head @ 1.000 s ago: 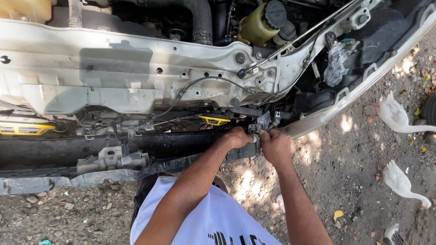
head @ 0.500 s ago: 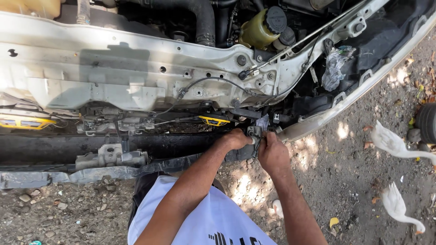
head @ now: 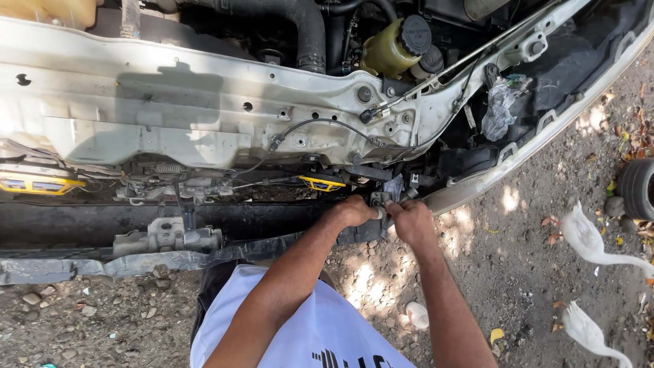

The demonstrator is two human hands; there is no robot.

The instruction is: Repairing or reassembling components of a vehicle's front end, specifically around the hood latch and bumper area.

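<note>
From the head view, both hands met low at the front of the stripped car, under the white radiator support panel (head: 204,116). The left hand (head: 355,210) was curled shut around a small grey metal bracket (head: 381,201), and the right hand (head: 412,221) had its fingers (head: 394,208) clamped on the same part from the other side. The bracket sat just right of a yellow clip (head: 321,182), above the black lower crossmember (head: 102,221). A yellowish fluid reservoir (head: 388,51) stood higher up; white plastic scraps (head: 586,235) lay on the dirt ground (head: 518,272).
</note>
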